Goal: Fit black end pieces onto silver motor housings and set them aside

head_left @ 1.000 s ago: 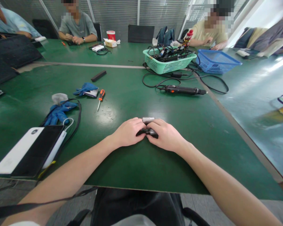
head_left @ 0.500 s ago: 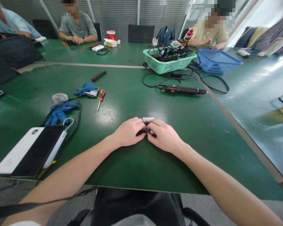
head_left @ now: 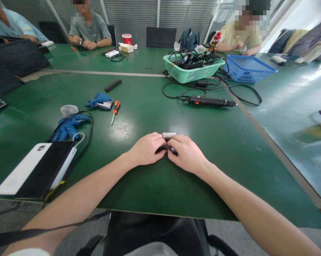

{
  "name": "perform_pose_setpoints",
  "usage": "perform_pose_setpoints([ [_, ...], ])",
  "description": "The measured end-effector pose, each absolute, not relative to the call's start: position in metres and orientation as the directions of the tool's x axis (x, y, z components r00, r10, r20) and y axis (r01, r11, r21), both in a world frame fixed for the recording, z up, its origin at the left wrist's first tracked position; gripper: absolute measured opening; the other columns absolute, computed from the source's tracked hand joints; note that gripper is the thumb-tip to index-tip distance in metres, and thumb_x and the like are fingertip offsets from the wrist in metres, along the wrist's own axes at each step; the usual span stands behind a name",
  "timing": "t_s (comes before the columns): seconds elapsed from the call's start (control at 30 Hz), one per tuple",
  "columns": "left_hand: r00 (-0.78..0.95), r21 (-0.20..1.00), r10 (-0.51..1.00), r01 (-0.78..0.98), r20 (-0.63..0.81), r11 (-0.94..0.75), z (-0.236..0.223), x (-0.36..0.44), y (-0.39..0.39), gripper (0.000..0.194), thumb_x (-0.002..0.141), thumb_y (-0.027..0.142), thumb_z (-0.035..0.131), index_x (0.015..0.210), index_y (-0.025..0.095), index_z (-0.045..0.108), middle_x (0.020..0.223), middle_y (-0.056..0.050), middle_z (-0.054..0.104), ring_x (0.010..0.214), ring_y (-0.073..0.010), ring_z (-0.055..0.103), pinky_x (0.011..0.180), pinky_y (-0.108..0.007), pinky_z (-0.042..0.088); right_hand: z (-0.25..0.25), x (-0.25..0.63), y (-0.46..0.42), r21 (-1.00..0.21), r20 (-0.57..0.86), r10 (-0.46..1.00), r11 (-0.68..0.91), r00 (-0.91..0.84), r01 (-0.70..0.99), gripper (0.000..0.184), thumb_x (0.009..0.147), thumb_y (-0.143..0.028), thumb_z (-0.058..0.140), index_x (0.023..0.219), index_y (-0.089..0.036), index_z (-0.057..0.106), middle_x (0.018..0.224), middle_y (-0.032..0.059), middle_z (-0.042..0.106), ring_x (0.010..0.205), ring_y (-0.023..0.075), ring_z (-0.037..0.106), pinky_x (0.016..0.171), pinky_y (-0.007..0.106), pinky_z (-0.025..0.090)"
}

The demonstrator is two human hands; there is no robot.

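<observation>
Slightly shifted, the right hand (head_left: 188,153) covers more of a dark metallic piece (head_left: 173,150), apparently a small grip adjustment. Left to right: the left hand (head_left: 146,149), fingers curled, pinches the piece; it lies between both hands, a silver cylinder (head_left: 169,135) just beyond; the right hand's thumb and fingers pinch its other end.

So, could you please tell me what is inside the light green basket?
The light green basket holds a tangle of black cables and dark tools, with red-topped items sticking up at its right end. Whatever lies beneath the pile is covered.
</observation>
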State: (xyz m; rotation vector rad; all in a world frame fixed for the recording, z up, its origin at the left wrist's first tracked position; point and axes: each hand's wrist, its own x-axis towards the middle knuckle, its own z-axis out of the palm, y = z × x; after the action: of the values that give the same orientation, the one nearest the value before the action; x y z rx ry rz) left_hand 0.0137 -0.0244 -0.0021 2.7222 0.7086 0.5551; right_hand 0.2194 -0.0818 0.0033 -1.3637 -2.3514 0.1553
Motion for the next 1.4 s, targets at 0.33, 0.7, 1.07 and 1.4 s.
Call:
perform_pose_setpoints([
  [0.33,0.812,0.339,0.508,0.409,0.288,-0.847,-0.0019,0.0135,-0.0242,0.011,0.093,0.026,0.058,0.095,0.018,0.065,0.095,-0.007,0.064,0.093,-0.0222,0.058,0.084,-0.037,0.051,0.0034,0.2186,-0.0829,-0.311,0.299,0.848,0.519,-0.436,0.796,0.008,0.091,-0.017,0.056,0.091,-0.020,0.063,0.100,0.0095,0.068,0.097,0.0260,0.061,0.088,0.041,0.052],
  [0.7,0.811,0.340,0.502,0.400,0.300,-0.851,-0.0052,0.0126,-0.0236,0.011,0.092,0.024,0.055,0.096,0.017,0.064,0.095,-0.007,0.064,0.092,-0.0220,0.058,0.086,-0.038,0.051,0.0022,0.2184,-0.0814,-0.311,0.319,0.840,0.531,-0.439,0.788,0.007,0.091,-0.017,0.058,0.088,-0.020,0.064,0.098,0.0088,0.069,0.095,0.0248,0.062,0.088,0.040,0.052],
  [1.07,0.805,0.329,0.507,0.410,0.307,-0.851,-0.0046,0.0118,-0.0247,0.011,0.091,0.024,0.054,0.094,0.017,0.063,0.093,-0.007,0.064,0.090,-0.0220,0.058,0.083,-0.037,0.051,-0.0026,0.2182,-0.0799,-0.318,0.342,0.829,0.546,-0.444,0.775,0.008,0.092,-0.017,0.058,0.088,-0.020,0.064,0.098,0.0088,0.069,0.095,0.0248,0.063,0.089,0.040,0.053],
  [1.4,0.804,0.316,0.504,0.412,0.315,-0.855,-0.0047,0.0110,-0.0244,0.011,0.091,0.025,0.055,0.092,0.018,0.063,0.092,-0.007,0.064,0.089,-0.0218,0.059,0.082,-0.037,0.051,-0.0021,0.2158,-0.0787,-0.320,0.357,0.820,0.557,-0.447,0.766,0.008,0.091,-0.016,0.058,0.086,-0.020,0.063,0.093,0.0086,0.068,0.091,0.0243,0.062,0.086,0.040,0.053],
])
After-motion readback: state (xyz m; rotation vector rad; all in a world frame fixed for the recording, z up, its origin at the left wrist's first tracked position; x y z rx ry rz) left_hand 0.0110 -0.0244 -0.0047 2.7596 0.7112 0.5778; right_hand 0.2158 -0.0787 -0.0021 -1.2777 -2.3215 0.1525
